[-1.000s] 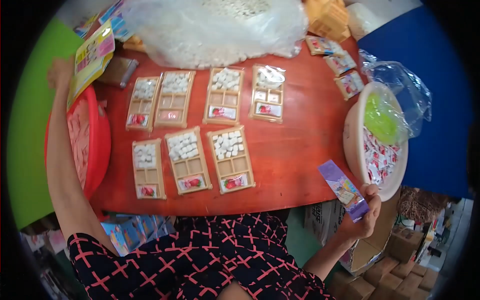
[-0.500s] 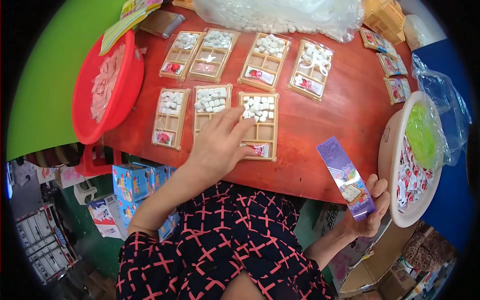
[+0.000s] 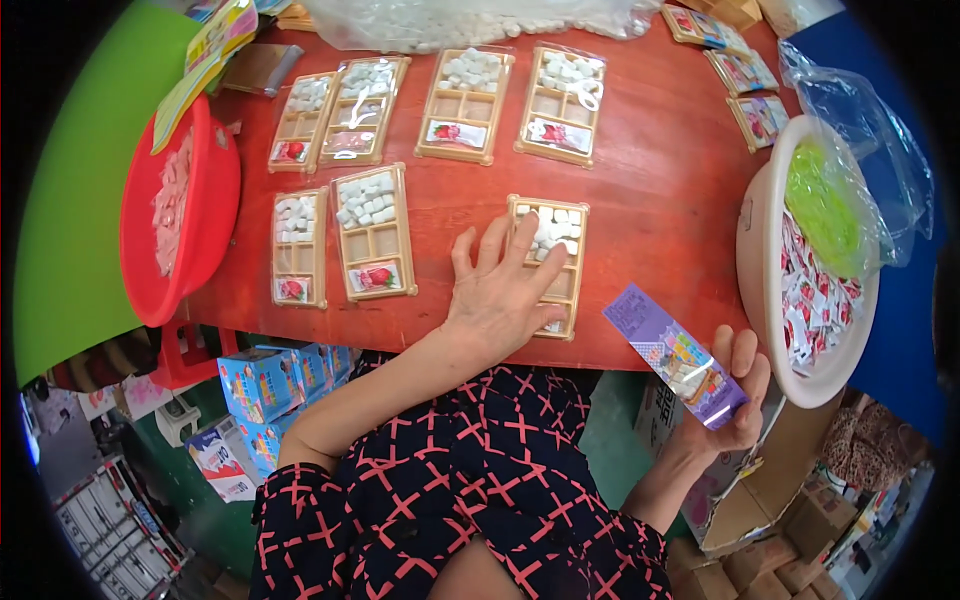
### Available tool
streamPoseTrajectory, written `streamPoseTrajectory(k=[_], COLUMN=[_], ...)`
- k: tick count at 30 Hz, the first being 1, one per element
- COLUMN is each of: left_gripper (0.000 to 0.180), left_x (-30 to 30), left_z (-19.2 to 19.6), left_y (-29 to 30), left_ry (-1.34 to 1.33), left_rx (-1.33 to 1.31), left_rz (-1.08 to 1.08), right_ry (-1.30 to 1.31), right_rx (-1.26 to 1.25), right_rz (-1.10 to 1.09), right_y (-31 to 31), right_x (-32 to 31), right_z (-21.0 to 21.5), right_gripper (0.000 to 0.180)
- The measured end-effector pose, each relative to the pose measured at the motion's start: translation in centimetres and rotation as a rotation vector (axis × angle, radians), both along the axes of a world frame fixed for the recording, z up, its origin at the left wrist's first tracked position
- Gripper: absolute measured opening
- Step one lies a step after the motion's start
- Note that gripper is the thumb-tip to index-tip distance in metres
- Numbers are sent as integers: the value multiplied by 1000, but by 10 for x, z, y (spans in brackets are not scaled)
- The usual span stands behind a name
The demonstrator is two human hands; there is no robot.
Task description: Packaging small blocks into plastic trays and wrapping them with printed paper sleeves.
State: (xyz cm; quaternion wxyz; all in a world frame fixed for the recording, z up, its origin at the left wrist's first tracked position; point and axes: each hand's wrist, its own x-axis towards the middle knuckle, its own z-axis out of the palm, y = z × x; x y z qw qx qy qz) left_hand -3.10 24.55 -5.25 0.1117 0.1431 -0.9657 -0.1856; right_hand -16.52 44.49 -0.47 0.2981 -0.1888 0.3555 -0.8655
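Note:
My left hand (image 3: 505,288) lies with spread fingers over a tan compartment tray (image 3: 570,290) near the table's front edge. Its fingertips touch the tray's white marshmallow-like cubes (image 3: 553,230); the thumb rests at the near end, hiding most of the sachet there. Between the thumb and fingers of my right hand (image 3: 738,400), a purple printed card (image 3: 668,350) is held tilted past the front edge. Left of my left hand, a similar tray (image 3: 388,240) carries cubes and a strawberry-printed sachet (image 3: 374,277); beside it lies a narrower-looking tray (image 3: 300,250).
Several filled trays (image 3: 465,105) form a far row on the red table (image 3: 660,150). A red basin (image 3: 220,190) of pink packets stands left. A white basin (image 3: 752,250) at right holds sachets and a green bag. A clear bag (image 3: 480,22) of white cubes lies at the back.
My left hand has slid the tray rightward, away from its neighbour, and its fingers now spread over the cubes. My right hand still holds the purple card. The view has shifted.

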Motion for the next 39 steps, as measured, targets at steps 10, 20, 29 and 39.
streamPoseTrajectory(k=[10, 20, 29, 39], left_gripper=[73, 52, 47, 49], left_x=[15, 19, 12, 7], left_z=[34, 32, 4, 15], left_y=[-11, -11, -26, -31], left_ry=[196, 158, 167, -196], left_rx=[618, 1412, 1007, 596], left_rz=[38, 323, 449, 429], right_ry=[-107, -45, 540, 863], right_rx=[-136, 296, 987, 1442], right_rz=[97, 3, -216, -76], right_y=[-24, -40, -81, -100], right_x=[18, 37, 21, 18], right_z=[-7, -12, -43, -31], right_gripper=[38, 31, 35, 38])
